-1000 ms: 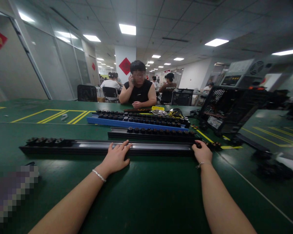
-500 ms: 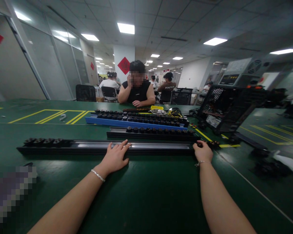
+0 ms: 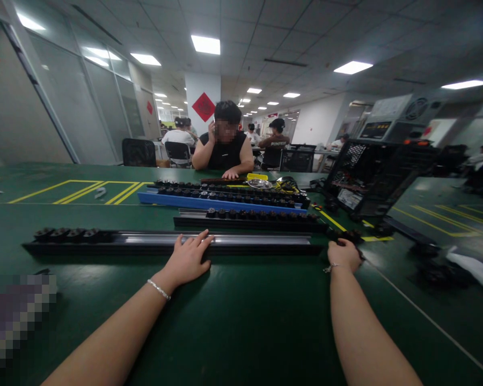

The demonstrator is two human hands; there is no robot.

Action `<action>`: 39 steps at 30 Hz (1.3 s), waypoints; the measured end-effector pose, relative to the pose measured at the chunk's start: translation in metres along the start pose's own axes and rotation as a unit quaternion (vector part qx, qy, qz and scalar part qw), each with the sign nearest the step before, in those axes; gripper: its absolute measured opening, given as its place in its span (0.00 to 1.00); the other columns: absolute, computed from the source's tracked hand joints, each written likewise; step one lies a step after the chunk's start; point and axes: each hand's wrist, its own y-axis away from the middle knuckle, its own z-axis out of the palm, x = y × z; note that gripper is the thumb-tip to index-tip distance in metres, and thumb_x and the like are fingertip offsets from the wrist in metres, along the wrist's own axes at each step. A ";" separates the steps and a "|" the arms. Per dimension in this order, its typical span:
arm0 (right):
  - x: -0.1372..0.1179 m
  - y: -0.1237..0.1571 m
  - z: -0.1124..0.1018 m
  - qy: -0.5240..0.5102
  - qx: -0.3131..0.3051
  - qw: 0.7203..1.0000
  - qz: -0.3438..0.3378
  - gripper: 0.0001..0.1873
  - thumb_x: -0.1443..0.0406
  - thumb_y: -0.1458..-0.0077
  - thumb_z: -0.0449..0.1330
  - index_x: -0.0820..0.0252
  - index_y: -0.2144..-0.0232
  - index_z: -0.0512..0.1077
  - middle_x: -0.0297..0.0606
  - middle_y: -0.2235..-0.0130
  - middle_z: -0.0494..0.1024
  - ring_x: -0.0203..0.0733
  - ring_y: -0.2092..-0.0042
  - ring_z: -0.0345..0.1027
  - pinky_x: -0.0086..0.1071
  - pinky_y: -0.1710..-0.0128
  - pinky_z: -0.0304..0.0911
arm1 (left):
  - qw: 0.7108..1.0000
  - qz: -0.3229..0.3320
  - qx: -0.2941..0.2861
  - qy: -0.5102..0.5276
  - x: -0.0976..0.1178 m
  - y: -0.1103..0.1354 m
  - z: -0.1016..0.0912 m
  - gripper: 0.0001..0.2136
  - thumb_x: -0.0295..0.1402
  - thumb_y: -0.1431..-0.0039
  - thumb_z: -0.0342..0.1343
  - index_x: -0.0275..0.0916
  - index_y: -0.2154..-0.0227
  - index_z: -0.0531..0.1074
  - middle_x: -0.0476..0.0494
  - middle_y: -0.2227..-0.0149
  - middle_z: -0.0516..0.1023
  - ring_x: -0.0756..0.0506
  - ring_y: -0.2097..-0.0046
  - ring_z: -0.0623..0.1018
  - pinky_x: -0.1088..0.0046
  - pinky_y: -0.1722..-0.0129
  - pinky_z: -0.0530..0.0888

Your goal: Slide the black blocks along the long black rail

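Right hand (image 3: 345, 254) moved right, beyond one rail (image 3: 249, 242) bearing four black pieces (image 3: 74, 234).

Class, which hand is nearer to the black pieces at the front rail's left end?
Left. The left hand rests on the front rail, to the right of the black pieces; the right hand is farther off, just past the rail's right end.

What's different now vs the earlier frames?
The right hand moved right, clear of the end of the near black rail; whether it holds anything is hidden. Across the table, the co-worker's hand shifted toward picture right. Unchanged: the left hand resting on the near black rail, the blue rail behind.
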 end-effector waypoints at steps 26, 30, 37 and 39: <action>-0.031 0.028 0.006 -0.021 0.068 0.912 -0.403 0.21 0.66 0.49 0.47 0.64 0.56 0.72 0.46 0.54 0.74 0.48 0.48 0.62 0.42 0.46 0.55 | 0.880 -0.360 0.309 0.014 -0.073 0.008 -0.004 0.22 0.36 0.45 0.50 0.36 0.48 0.65 0.34 0.36 0.50 0.33 0.36 0.50 0.46 0.40 0.49; -0.041 0.047 0.015 0.018 -0.065 0.883 -0.464 0.20 0.65 0.47 0.47 0.60 0.58 0.74 0.41 0.53 0.75 0.44 0.49 0.64 0.38 0.46 0.57 | 0.815 -0.493 0.301 0.042 -0.106 0.022 -0.006 0.25 0.39 0.46 0.51 0.32 0.46 0.62 0.27 0.35 0.44 0.30 0.36 0.47 0.42 0.42 0.49; -0.046 0.054 0.009 0.110 -0.156 0.878 -0.440 0.20 0.64 0.46 0.46 0.56 0.58 0.75 0.36 0.52 0.75 0.43 0.50 0.65 0.38 0.49 0.59 | 0.758 -0.590 0.250 0.121 -0.124 0.026 -0.012 0.27 0.43 0.48 0.51 0.35 0.47 0.63 0.30 0.35 0.46 0.31 0.35 0.47 0.45 0.42 0.49; -0.048 0.055 0.007 0.115 -0.158 0.880 -0.432 0.20 0.64 0.46 0.46 0.55 0.58 0.75 0.35 0.52 0.75 0.42 0.50 0.65 0.37 0.49 0.58 | 0.749 -0.601 0.246 0.132 -0.128 0.027 -0.011 0.27 0.44 0.48 0.51 0.37 0.46 0.63 0.29 0.35 0.44 0.31 0.35 0.46 0.45 0.42 0.49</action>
